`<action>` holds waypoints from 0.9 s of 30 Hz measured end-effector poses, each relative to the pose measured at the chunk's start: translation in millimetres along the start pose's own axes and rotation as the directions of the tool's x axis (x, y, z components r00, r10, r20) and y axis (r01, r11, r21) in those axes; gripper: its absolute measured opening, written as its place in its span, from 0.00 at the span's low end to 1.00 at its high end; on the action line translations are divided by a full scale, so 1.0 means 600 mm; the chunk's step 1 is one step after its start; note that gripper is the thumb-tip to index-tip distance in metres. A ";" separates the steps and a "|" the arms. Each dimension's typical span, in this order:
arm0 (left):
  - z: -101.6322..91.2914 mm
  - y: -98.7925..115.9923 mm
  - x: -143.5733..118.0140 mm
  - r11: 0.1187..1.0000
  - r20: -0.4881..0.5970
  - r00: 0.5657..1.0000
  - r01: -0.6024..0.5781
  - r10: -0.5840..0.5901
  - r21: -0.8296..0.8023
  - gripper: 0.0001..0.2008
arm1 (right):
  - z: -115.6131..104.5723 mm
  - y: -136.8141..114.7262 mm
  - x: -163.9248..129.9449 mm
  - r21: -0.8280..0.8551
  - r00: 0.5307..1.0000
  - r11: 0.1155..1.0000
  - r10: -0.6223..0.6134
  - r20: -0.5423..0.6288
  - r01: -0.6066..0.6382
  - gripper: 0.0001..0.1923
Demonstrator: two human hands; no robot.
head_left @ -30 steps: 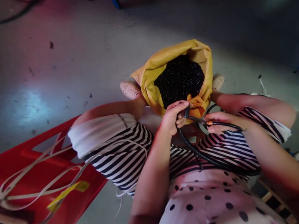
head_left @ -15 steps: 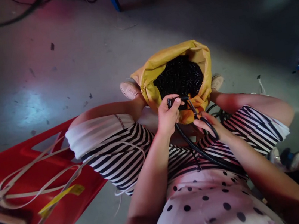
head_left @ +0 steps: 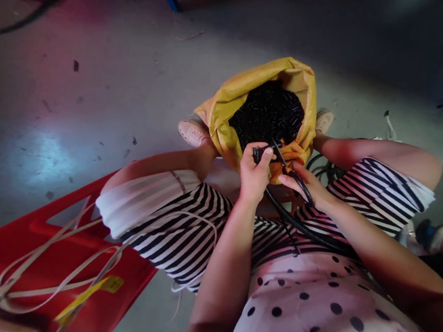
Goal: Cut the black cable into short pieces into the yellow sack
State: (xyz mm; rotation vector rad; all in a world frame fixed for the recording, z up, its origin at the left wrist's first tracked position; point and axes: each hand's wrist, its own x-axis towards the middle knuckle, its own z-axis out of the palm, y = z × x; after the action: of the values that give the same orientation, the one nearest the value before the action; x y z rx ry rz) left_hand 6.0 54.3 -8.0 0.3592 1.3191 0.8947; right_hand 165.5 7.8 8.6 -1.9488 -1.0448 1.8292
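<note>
My left hand [head_left: 253,175] pinches the end of the black hose [head_left: 298,226] just over the yellow bag [head_left: 232,100]; my right hand [head_left: 306,186] closes around its thin wire [head_left: 281,159]. The hose looks light, ribbed and springy, so I judge gripping near the end best.

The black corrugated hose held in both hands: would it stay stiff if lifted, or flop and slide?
Probably floppy: the black corrugated hose curves loosely from the left hand down across the lap. Its ribbed surface should give fair grip, so slipping seems unlikely. It looks light for its length, since the right hand holds its strand with fingertips only.
</note>
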 end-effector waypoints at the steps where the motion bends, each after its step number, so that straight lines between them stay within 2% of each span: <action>1: 0.001 0.000 0.000 1.000 -0.001 1.000 0.003 -0.003 -0.003 0.14 | 0.000 0.002 0.001 -0.008 1.000 1.000 -0.003 0.003 0.003 0.31; 5: 0.001 -0.002 0.000 1.000 -0.010 1.000 0.009 -0.009 0.003 0.14 | 0.001 0.006 0.004 -0.018 1.000 1.000 -0.012 0.027 0.013 0.31; 9: -0.002 -0.010 0.001 0.998 -0.009 0.999 -0.045 0.045 0.042 0.12 | 0.000 0.005 0.007 0.009 0.999 1.000 -0.016 0.028 0.015 0.31; 18: -0.005 -0.036 0.017 0.987 0.007 0.999 -0.040 0.039 0.157 0.08 | 0.001 0.018 0.029 -0.121 0.999 0.992 0.046 0.007 -0.045 0.35; 23: -0.003 -0.062 0.033 0.989 -0.102 0.994 0.039 -0.024 0.145 0.07 | 0.015 0.035 0.033 -0.054 0.992 0.992 0.118 0.037 -0.116 0.38; 27: -0.006 -0.077 0.044 0.982 -0.251 0.962 0.144 -0.110 0.122 0.15 | 0.010 0.051 0.036 -0.072 0.992 0.989 0.126 -0.012 -0.126 0.39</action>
State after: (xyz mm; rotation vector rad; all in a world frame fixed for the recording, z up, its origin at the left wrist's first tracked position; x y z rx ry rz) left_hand 19.0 43.8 -58.8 0.2747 1.6187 0.7571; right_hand 168.1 -1.3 -28.4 -2.1068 -1.0211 1.8711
